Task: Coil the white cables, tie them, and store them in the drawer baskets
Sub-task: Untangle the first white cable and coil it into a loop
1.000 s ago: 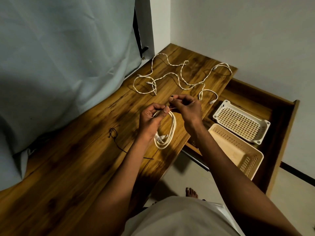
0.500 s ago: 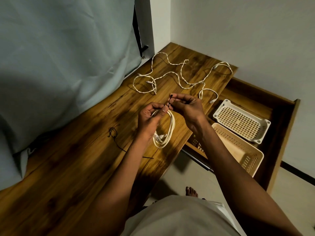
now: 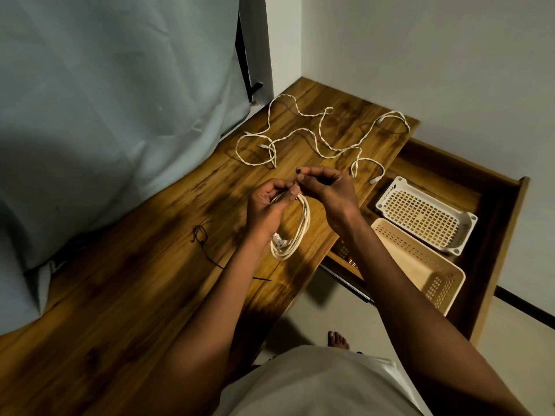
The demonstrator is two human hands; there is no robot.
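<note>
Two hands meet over the wooden desk (image 3: 126,295), and the spot where they meet is the hardest part to read. The left hand (image 3: 267,210) curls round the top of the coiled white cable (image 3: 295,232), thumb pressed over the loops; the right hand (image 3: 326,192) pinches something thin and dark just above that grip, its fingertips touching the left thumb. Whether this is a tie, and whether it is already wound round the coil, cannot be told: the fingers cover it. The upper part of the coil is hidden inside the left palm; below the grip the loops hang down to the desk edge, a connector showing among them.

Beyond the grip, further along the desk, a loose white cable (image 3: 303,136) sprawls uncoiled. A thin black tie (image 3: 201,235) lies on the wood to the left of the held coil. To the right of the grip, in the open drawer (image 3: 495,235), sit a white basket (image 3: 468,226) and a beige basket (image 3: 450,280) side by side; the beige one's near-left corner is cut off by the right forearm.

Compared with a second ago, the hands sit in nearly the same place, the coil hangs as before, and the right fingertips have closed in slightly on the left thumb.
</note>
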